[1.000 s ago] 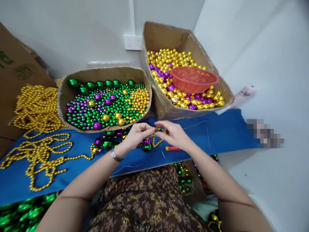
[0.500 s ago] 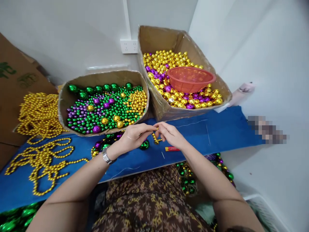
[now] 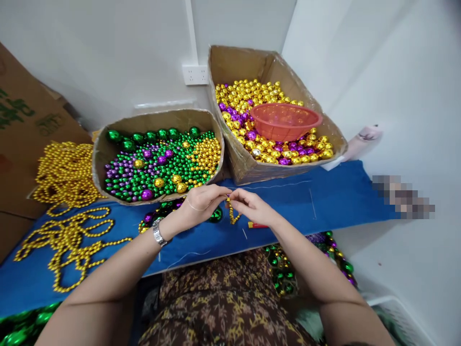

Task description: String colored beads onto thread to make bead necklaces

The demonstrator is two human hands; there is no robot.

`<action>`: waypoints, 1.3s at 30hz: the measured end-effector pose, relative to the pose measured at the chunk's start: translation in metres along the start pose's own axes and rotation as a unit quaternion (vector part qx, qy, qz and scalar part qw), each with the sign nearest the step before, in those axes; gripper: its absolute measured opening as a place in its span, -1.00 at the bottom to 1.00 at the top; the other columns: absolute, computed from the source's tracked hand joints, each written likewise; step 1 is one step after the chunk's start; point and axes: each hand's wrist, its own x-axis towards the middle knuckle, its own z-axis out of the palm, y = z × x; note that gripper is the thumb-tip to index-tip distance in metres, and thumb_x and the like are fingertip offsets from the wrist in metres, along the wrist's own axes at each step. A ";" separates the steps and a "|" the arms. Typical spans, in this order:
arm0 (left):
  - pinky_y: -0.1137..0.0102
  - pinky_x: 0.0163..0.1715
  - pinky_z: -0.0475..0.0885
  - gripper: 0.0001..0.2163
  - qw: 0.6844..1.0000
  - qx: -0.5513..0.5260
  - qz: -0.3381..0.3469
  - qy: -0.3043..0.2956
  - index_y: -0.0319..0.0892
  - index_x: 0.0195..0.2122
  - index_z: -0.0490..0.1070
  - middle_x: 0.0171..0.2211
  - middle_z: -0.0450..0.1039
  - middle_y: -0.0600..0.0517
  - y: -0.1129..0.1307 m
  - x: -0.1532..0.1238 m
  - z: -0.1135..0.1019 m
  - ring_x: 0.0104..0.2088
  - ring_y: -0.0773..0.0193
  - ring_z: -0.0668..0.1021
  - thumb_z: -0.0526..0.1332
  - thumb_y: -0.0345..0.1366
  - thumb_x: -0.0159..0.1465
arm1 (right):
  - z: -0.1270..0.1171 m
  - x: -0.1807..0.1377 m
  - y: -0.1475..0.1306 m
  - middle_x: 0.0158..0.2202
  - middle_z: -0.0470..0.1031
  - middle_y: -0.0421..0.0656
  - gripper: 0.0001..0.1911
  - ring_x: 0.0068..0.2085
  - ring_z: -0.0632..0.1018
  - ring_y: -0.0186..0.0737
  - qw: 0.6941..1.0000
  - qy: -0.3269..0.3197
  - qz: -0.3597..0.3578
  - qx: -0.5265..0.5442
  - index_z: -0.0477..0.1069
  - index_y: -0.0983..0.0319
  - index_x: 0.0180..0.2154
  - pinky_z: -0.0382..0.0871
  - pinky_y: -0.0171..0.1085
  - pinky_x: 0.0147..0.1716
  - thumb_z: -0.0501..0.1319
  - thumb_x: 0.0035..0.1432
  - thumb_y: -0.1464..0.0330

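My left hand point(image 3: 201, 203) and my right hand point(image 3: 250, 207) meet above the blue cloth point(image 3: 324, 197), fingertips close together. Between them they pinch a short strand of small gold beads point(image 3: 232, 211) that hangs down from the fingers. Under my left hand lies a string of larger green, purple and gold balls point(image 3: 158, 215). A small red lighter point(image 3: 256, 225) rests on the cloth just below my right hand. A silver watch sits on my left wrist.
A low cardboard box point(image 3: 108, 154) of green, purple and gold beads stands behind my hands. A taller box point(image 3: 248, 168) to its right holds gold and purple balls and an orange basket point(image 3: 285, 120). Gold bead strands point(image 3: 65, 230) lie at left. More bead strings point(image 3: 284, 269) hang below the table edge.
My hands have stayed together on the gold strand, shifting slightly. The view has tilted down a little, so the boxes sit lower in frame.
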 end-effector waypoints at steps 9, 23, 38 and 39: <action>0.37 -0.25 0.48 -0.80 0.997 0.070 0.022 -0.014 -0.19 -0.10 0.46 -0.30 0.57 -0.07 -0.009 -0.007 0.003 -0.32 0.28 0.58 0.09 -0.40 0.33 | 0.008 0.004 0.002 -0.46 0.53 -0.20 -0.55 -0.60 0.41 -0.41 0.994 -0.050 0.060 0.073 0.36 0.24 -0.16 0.28 -0.42 -0.58 0.03 0.28 -0.01; 0.47 -0.38 0.47 -0.77 0.938 -0.258 -0.232 -0.009 -0.23 -0.09 0.51 -0.34 0.59 -0.03 0.002 -0.005 0.001 -0.38 0.33 0.58 0.25 -0.31 0.24 | 0.015 -0.025 -0.030 -0.26 0.57 -0.09 -0.69 -0.26 0.55 -0.23 0.931 0.116 -0.102 -0.331 0.47 0.18 -0.17 0.34 -0.31 -0.28 0.03 0.35 0.18; 0.44 -0.31 0.51 -0.75 0.992 0.061 0.072 0.084 -0.16 0.00 0.43 -0.27 0.60 -0.04 -0.009 -0.013 0.012 -0.33 0.32 0.61 0.16 -0.44 0.32 | 0.027 0.000 -0.004 -0.49 0.53 -0.23 -0.59 -0.67 0.34 -0.48 0.987 0.021 0.061 0.148 0.38 0.21 -0.27 0.18 -0.45 -0.66 0.14 0.20 -0.01; 0.43 -0.30 0.51 -0.75 0.992 0.074 0.071 0.080 -0.16 0.00 0.43 -0.26 0.60 -0.04 -0.012 -0.015 0.012 -0.31 0.31 0.61 0.15 -0.44 0.32 | 0.026 -0.001 -0.006 -0.49 0.53 -0.24 -0.62 -0.65 0.38 -0.46 0.992 0.054 0.052 0.100 0.38 0.20 -0.31 0.22 -0.44 -0.63 0.13 0.22 0.01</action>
